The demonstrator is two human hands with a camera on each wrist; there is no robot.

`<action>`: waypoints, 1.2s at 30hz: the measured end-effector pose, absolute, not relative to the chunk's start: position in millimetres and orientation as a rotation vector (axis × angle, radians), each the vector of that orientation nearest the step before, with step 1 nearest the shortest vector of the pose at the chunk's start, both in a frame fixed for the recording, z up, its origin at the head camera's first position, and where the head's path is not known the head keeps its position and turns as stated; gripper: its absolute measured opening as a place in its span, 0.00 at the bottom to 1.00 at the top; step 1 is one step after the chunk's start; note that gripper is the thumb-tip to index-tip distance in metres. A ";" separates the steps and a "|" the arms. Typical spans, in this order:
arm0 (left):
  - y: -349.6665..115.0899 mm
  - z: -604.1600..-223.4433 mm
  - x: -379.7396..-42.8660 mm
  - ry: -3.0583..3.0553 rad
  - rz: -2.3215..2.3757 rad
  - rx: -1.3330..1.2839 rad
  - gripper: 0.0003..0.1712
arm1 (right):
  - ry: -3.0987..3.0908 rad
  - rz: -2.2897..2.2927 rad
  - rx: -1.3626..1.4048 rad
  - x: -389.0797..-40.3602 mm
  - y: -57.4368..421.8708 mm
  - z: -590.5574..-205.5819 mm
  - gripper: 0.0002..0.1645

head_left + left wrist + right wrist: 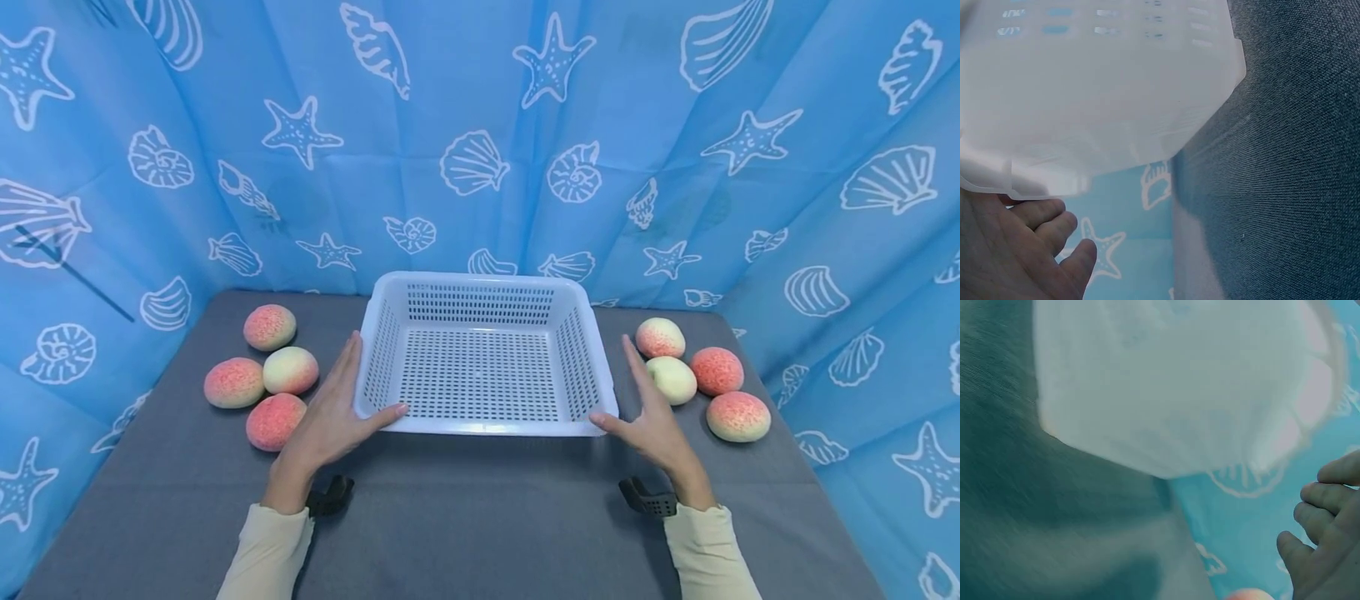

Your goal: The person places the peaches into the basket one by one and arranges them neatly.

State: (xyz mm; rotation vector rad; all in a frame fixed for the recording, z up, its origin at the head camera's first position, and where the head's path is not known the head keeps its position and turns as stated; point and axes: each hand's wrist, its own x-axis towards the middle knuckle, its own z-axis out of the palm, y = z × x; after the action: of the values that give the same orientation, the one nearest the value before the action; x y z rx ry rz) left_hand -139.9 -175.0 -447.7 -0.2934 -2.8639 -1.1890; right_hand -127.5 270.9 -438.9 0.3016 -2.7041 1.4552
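A white perforated plastic basket sits in the middle of the grey-covered table. My left hand is at its front left corner, thumb over the front rim and fingers stretched along the left side. In the left wrist view, the fingers of the left hand lie loosely below the basket's rim. At the front right corner, my right hand has its thumb tip at the rim and its straight fingers pointing away from the wall. The right wrist view shows a gap between the right hand and the basket.
Several pink and cream peaches lie left of the basket, one close against the left hand. More peaches lie to the right, one beside the right hand's fingers. A blue shell-patterned curtain hangs behind the grey table.
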 end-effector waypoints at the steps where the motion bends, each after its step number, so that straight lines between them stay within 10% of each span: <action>1: -174.8 -447.8 -140.1 -2.863 -1.191 -0.296 0.73 | -2.700 1.455 0.272 -126.4 274.3 -436.3 0.69; 36: -175.1 -450.4 -139.9 -2.844 -1.271 -0.303 0.72 | -2.418 1.304 -0.806 -109.0 401.3 -492.7 0.67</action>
State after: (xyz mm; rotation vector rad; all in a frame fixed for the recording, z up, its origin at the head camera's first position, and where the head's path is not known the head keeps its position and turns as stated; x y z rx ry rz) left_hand -139.9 -175.1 -450.4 -0.3029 -2.8438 -1.2715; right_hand -109.0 401.3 -492.7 -0.8062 -2.4177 1.3040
